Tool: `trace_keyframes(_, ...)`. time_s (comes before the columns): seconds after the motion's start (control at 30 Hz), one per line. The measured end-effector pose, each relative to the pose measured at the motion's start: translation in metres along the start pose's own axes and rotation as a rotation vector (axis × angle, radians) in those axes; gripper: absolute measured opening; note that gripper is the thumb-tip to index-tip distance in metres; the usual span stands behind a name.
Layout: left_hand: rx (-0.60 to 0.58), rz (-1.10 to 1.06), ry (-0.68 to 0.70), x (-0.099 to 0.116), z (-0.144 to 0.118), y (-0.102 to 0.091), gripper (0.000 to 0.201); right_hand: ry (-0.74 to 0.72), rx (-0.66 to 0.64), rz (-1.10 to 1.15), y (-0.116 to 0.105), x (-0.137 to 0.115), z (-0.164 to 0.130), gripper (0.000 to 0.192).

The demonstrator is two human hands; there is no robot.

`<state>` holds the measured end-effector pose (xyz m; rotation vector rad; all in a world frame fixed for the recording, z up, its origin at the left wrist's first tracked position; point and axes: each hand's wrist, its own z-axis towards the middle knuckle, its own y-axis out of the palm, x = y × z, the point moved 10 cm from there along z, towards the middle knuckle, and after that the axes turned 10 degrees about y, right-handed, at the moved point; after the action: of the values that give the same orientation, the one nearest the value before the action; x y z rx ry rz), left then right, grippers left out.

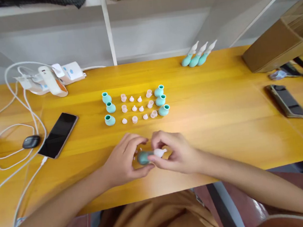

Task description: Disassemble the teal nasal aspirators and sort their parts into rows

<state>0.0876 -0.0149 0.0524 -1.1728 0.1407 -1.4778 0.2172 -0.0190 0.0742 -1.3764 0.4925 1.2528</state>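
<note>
Teal bulb (143, 158) half hidden btwn both hands' fingers (156, 159)

A glossy yellow wooden counter (222, 120) carries two columns of teal rubber bulbs (108, 108) and (161, 100) at its middle, with small pale pink caps and tips (138, 108) in rows between them. Three assembled teal bulbs with white nozzles (198, 55) lie near the far edge. At left sit a dark smartphone (58, 135), a black earbud case (31, 141), white cables (14, 149) and a white power strip (68, 72); at right, a second phone (287, 100) and a cardboard box (281, 40).

Both hands (150, 157) grip a teal bulb (143, 158).
</note>
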Motion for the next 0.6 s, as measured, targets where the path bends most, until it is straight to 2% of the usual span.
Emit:
trace_keyframes(0.07, -0.026, -0.033, -0.022, -0.005, -0.005, 0.001, 0.025, 0.033, -0.022, 0.067, 0.015, 0.006, 0.005, 0.025)
trace_keyframes(0.13, -0.003, -0.008, -0.033, -0.009, -0.011, -0.004, 0.017, 0.069, -0.019, 0.104, 0.020, 0.017, 0.010, 0.023)
trace_keyframes(0.23, 0.040, 0.107, 0.006, -0.011, -0.017, -0.009, 0.018, 0.101, -0.006, 0.126, 0.023, 0.034, 0.016, 0.035)
trace_keyframes(0.37, 0.003, 0.227, 0.026, -0.016, -0.016, -0.005, 0.013, 0.101, -0.040, 0.142, 0.036, 0.046, 0.016, 0.053)
trace_keyframes(0.5, -0.058, 0.191, 0.032, -0.021, -0.015, 0.003, 0.030, 0.141, -0.104, 0.175, 0.050, 0.053, 0.014, 0.056)
trace_keyframes(0.6, -0.047, 0.144, 0.031, -0.022, -0.016, 0.003, 0.034, 0.139, -0.156, 0.257, 0.053, 0.056, 0.014, 0.059)
